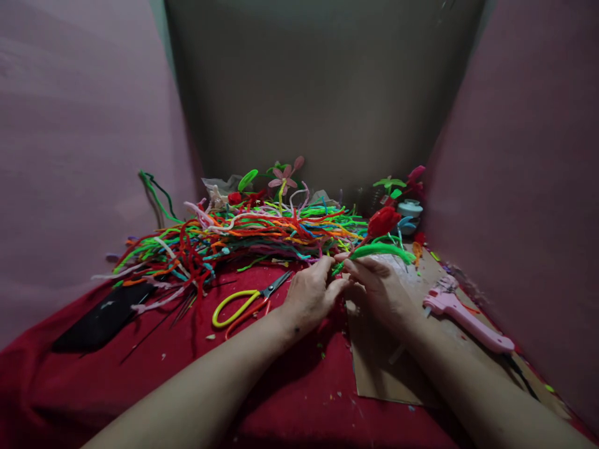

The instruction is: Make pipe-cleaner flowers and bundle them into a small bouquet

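Between my two hands is a pipe-cleaner flower with a red tulip-shaped bloom (384, 221) and a long green leaf (381, 251). My left hand (312, 292) pinches the green lower part of the flower with thumb and fingers. Close beside it, my right hand (381, 288) has its fingers closed around the stem near the leaf's base. The bloom points up and to the right, and my fingers partly hide the stem. Just left of my left hand, scissors (244, 307) with yellow and orange handles lie on the red cloth.
A heap of colourful pipe cleaners (262, 231) spreads behind my hands. A pink glue gun (468, 315) rests at the right on a cardboard sheet (388, 374). A black flat object (103, 318) lies at the left. Finished flowers (283, 178) and a pale blue jar (410, 212) stand farther back.
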### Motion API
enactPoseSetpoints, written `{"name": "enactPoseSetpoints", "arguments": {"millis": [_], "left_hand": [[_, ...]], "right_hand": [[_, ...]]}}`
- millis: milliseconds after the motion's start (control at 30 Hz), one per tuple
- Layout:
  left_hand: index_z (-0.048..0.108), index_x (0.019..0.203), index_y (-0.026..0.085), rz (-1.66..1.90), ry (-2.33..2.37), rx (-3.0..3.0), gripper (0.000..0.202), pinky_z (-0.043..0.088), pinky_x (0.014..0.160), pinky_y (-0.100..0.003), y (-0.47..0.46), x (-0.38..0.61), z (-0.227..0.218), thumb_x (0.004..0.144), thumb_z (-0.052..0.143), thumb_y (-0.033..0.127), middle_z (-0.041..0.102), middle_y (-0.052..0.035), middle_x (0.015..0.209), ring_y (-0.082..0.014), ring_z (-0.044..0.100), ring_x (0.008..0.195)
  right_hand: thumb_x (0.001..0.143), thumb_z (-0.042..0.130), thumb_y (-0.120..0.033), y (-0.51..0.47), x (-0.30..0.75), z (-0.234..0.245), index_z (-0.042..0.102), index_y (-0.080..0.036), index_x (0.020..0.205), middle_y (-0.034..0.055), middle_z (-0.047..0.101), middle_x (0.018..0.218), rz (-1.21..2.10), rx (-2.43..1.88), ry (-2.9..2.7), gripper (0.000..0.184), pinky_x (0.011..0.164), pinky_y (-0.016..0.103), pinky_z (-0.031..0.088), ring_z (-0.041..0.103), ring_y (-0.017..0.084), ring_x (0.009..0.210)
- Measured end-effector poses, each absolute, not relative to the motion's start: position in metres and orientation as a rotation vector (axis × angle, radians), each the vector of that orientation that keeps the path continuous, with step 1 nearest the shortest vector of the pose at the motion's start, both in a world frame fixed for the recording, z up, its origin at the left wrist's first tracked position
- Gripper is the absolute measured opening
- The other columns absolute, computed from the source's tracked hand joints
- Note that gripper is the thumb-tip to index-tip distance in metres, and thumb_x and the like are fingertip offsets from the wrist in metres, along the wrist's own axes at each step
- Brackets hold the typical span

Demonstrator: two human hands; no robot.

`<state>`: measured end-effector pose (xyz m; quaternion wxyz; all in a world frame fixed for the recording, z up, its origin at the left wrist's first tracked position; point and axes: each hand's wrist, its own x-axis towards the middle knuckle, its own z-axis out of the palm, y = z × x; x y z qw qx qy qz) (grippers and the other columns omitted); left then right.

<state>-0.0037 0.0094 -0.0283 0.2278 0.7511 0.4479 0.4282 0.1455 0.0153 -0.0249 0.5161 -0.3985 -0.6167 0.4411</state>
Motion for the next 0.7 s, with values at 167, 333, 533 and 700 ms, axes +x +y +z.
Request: {"name": "enactPoseSetpoints", "arguments": {"millis": [167, 333, 533, 700], "left_hand": [[0.054, 0.11, 0.017, 1.1, 1.418, 2.328, 0.026, 0.043, 0.08, -0.031, 0.007, -0.005, -0.03, 0.086, 0.046, 0.025, 0.064, -0.0106, 0.101, -0.0217, 0.061, 0.092], [0.056, 0.105, 0.016, 0.963, 1.503, 2.476, 0.026, 0.042, 0.071, -0.028, 0.007, -0.005, -0.029, 0.089, 0.038, 0.026, 0.065, -0.0109, 0.092, -0.0202, 0.061, 0.082], [0.061, 0.095, 0.018, 1.098, 1.315, 2.333, 0.024, 0.038, 0.065, -0.022, 0.011, -0.008, -0.03, 0.089, 0.038, 0.021, 0.064, -0.0047, 0.08, -0.0139, 0.057, 0.069], [0.064, 0.087, 0.018, 1.198, 1.152, 2.021, 0.021, 0.034, 0.057, -0.019, 0.013, -0.006, -0.024, 0.086, 0.044, 0.023, 0.056, 0.0023, 0.062, -0.0091, 0.047, 0.057]], "right_hand": [[0.07, 0.066, -0.043, 0.01, 0.135, -0.028, 0.062, -0.021, 0.063, 0.001, 0.056, 0.065, 1.178, -0.995, -1.264, 0.024, 0.054, 0.026, 0.04, 0.051, 0.015, 0.062], [0.072, 0.066, -0.039, 0.007, 0.128, -0.029, 0.065, -0.019, 0.067, 0.0008, 0.057, 0.067, 1.226, -0.926, -1.212, 0.02, 0.052, 0.024, 0.039, 0.049, 0.014, 0.063], [0.076, 0.062, -0.041, 0.006, 0.131, -0.021, 0.07, -0.019, 0.076, 0.0008, 0.063, 0.072, 1.149, -0.947, -1.381, 0.023, 0.058, 0.026, 0.041, 0.052, 0.015, 0.065], [0.077, 0.061, -0.039, 0.005, 0.134, -0.015, 0.071, -0.02, 0.083, -0.0019, 0.061, 0.066, 1.23, -0.968, -1.362, 0.022, 0.053, 0.023, 0.037, 0.047, 0.01, 0.057]]}}
